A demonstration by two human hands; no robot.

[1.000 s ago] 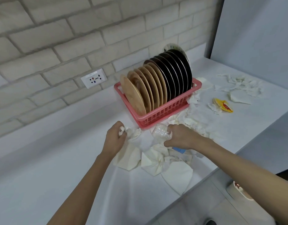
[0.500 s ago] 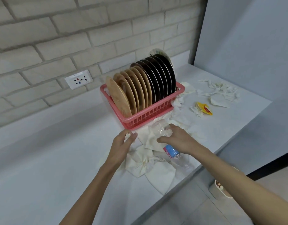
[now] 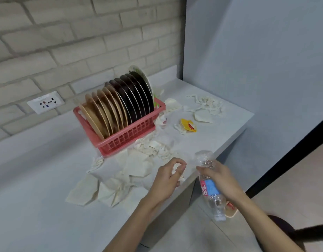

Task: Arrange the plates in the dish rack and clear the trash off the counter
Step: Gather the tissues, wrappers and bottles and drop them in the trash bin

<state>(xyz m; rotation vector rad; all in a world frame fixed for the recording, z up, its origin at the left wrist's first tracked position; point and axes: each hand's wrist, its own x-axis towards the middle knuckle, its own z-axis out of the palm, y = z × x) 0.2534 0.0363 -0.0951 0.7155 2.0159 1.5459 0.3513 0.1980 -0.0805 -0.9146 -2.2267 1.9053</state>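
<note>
A pink dish rack (image 3: 131,135) stands on the white counter (image 3: 38,179) against the brick wall, filled with several upright plates (image 3: 120,104), tan ones at the left and dark ones at the right. My right hand (image 3: 222,179) grips a crushed clear plastic bottle (image 3: 209,188) with a blue and pink label, held beyond the counter's front edge. My left hand (image 3: 168,180) holds a crumpled white paper scrap (image 3: 177,169) above the counter's edge. White paper pieces (image 3: 109,188) lie in front of the rack.
More torn paper (image 3: 204,104) and a yellow wrapper (image 3: 188,124) lie at the counter's right end. A wall socket (image 3: 46,102) sits left of the rack. A grey wall closes off the right side. Below the counter edge is a tiled floor (image 3: 202,239).
My right hand has lifted the bottle off the counter and carried it out past the front edge. My left hand has picked up a paper scrap and moved right. The view has shifted.
</note>
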